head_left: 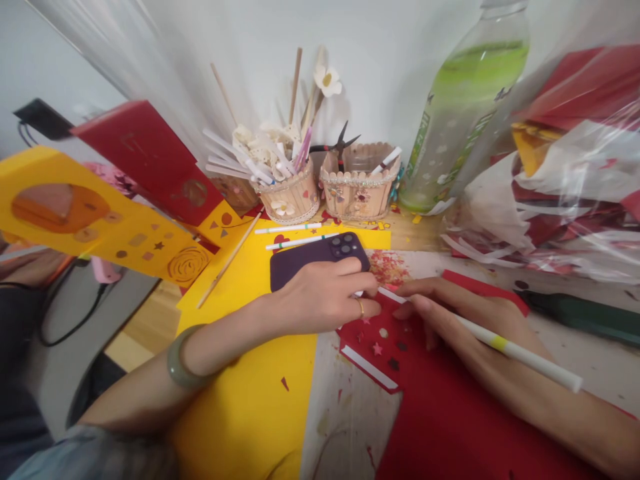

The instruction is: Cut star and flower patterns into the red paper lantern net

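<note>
My right hand (450, 320) is closed on a slim white pen (520, 357) with a yellow band, which slants back across the hand. Its thumb and fingers meet close to the top edge of a small red paper piece (365, 333). Along that edge runs a white strip (393, 294), and another lies along the lower edge. Small stars and dots are scattered over the red piece. My left hand (333, 290), with a ring and a bangle, has curled fingers at the strip's other end; what they pinch is hidden. Just behind them lies a dark purple phone (300, 263).
Yellow paper (245, 393) and red paper (450, 420) cover much of the table. Behind stand two decorated wooden holders (290, 200) with pens and pliers (341, 147), plus a green bottle (465, 113). Yellow and red cut-out panels (145, 247) rise at left; a scrap-filled plastic bag (565, 193) sits right.
</note>
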`<act>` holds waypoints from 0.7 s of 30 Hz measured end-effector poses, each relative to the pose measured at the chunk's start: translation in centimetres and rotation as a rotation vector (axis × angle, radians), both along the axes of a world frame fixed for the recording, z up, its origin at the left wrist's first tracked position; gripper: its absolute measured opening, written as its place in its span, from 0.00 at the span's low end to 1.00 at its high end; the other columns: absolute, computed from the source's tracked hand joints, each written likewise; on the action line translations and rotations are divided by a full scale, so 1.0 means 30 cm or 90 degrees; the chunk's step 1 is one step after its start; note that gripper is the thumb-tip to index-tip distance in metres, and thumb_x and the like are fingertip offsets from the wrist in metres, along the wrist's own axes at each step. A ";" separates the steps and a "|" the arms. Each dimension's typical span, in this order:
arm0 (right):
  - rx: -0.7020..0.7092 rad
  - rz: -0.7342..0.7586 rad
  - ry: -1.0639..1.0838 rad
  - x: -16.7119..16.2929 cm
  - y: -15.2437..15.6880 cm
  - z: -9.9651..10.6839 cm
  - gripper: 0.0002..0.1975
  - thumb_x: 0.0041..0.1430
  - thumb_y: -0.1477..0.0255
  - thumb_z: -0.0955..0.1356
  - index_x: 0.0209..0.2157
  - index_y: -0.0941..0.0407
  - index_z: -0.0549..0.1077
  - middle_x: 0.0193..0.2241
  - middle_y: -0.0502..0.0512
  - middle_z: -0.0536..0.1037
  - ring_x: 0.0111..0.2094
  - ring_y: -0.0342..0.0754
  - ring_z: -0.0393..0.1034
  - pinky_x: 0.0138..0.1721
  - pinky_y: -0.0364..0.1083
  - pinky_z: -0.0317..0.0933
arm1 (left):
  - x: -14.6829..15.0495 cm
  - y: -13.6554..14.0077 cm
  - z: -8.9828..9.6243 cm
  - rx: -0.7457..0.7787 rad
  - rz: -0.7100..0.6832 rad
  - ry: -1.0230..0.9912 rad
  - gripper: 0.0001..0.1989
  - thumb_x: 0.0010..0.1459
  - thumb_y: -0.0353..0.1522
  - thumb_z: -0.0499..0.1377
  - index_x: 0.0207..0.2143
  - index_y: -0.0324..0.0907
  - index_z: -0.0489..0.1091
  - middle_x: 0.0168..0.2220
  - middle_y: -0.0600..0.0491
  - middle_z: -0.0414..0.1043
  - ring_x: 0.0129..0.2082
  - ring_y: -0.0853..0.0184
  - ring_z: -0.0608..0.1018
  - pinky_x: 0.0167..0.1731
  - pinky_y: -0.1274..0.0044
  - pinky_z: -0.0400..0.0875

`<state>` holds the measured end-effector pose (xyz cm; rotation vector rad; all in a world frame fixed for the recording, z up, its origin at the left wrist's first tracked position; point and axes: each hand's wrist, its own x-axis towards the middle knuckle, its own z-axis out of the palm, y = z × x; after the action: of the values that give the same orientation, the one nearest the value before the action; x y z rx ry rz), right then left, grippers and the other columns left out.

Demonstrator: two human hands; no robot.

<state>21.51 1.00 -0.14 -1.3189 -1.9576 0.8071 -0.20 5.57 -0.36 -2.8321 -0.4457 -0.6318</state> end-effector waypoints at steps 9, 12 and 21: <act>0.014 -0.023 0.011 0.005 -0.008 0.010 0.14 0.62 0.61 0.61 0.35 0.51 0.75 0.20 0.48 0.75 0.19 0.44 0.68 0.20 0.43 0.60 | -0.003 -0.011 0.034 0.026 -0.030 0.003 0.14 0.64 0.30 0.54 0.25 0.40 0.71 0.26 0.56 0.72 0.26 0.70 0.66 0.21 0.76 0.55; 0.007 -0.063 0.017 0.009 -0.001 0.025 0.16 0.60 0.60 0.62 0.24 0.51 0.74 0.16 0.48 0.72 0.18 0.44 0.65 0.19 0.43 0.57 | -0.005 -0.010 0.018 -0.006 -0.016 -0.026 0.12 0.65 0.32 0.54 0.30 0.41 0.73 0.29 0.56 0.72 0.26 0.71 0.65 0.22 0.77 0.57; 0.006 -0.005 0.075 0.013 0.016 0.001 0.07 0.56 0.70 0.65 0.25 0.52 0.64 0.22 0.45 0.69 0.23 0.42 0.63 0.21 0.40 0.57 | -0.006 -0.021 0.009 -0.063 -0.038 0.010 0.08 0.63 0.31 0.56 0.41 0.46 0.75 0.33 0.56 0.73 0.28 0.69 0.65 0.24 0.77 0.58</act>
<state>21.89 1.47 -0.12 -1.2441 -1.8604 0.8526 -0.37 4.94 -0.10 -2.9525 -0.4017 -0.6137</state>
